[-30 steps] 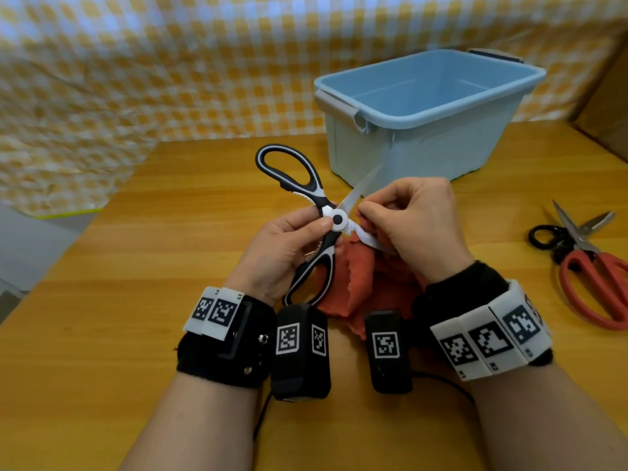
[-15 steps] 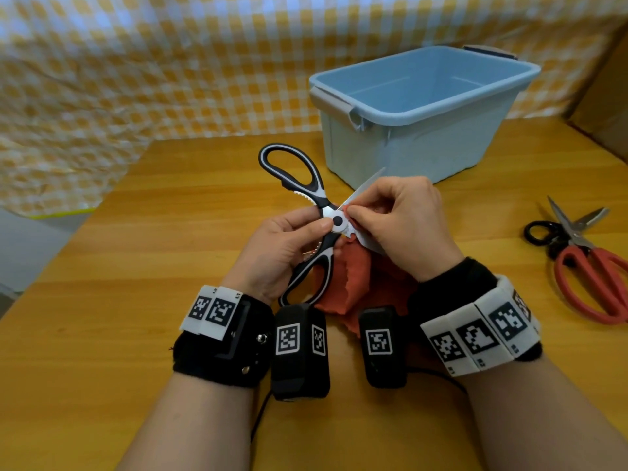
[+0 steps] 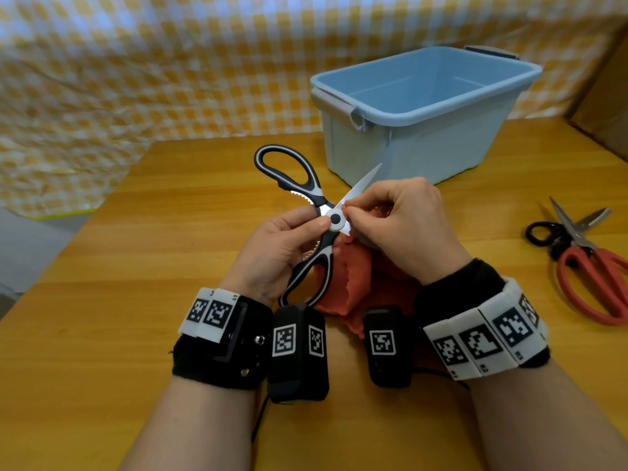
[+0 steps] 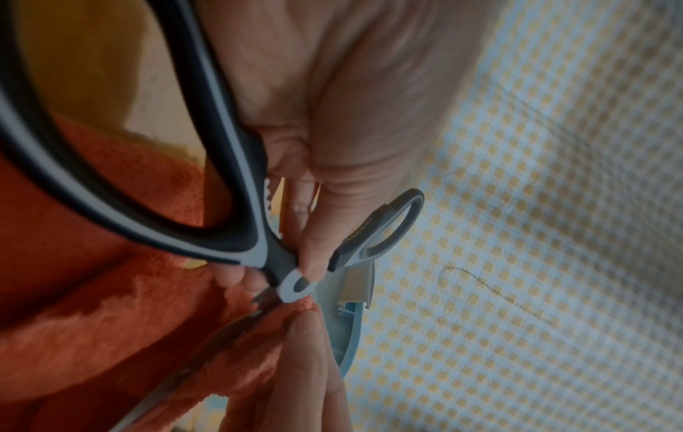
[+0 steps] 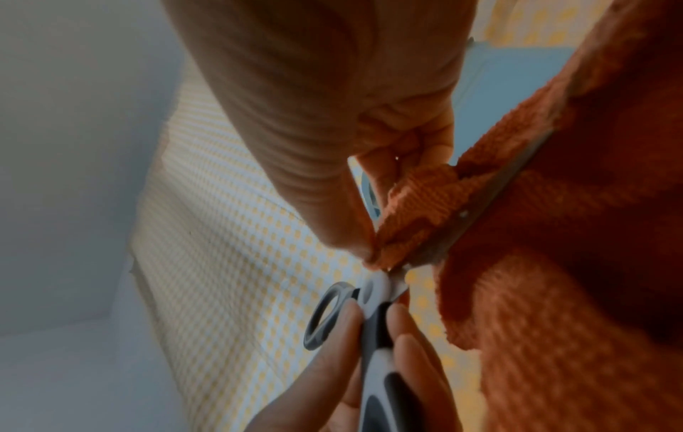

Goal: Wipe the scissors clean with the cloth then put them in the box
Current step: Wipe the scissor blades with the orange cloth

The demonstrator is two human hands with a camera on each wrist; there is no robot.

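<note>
Black-and-white scissors (image 3: 307, 195) are spread wide above the table. My left hand (image 3: 289, 246) grips them at the pivot and lower handle, thumb on the pivot disc. My right hand (image 3: 397, 222) pinches the orange cloth (image 3: 356, 283) around the lower blade right next to the pivot. The upper blade points at the light blue box (image 3: 424, 107). In the left wrist view the scissors (image 4: 236, 210) cross the orange cloth (image 4: 92, 307), with my left hand (image 4: 314, 248) on them. In the right wrist view the cloth (image 5: 554, 263) wraps the blade (image 5: 491, 198), pinched by my right hand (image 5: 373, 245).
A second pair of scissors with red and black handles (image 3: 591, 266) lies on the wooden table (image 3: 136, 266) at the right. The box stands at the back with nothing visible inside. A yellow checked sheet (image 3: 136, 62) hangs behind. A cardboard box (image 3: 605, 96) sits at far right.
My right hand has slid the cloth along the lower blade towards the pivot. The left hand holds the scissors in nearly the same place.
</note>
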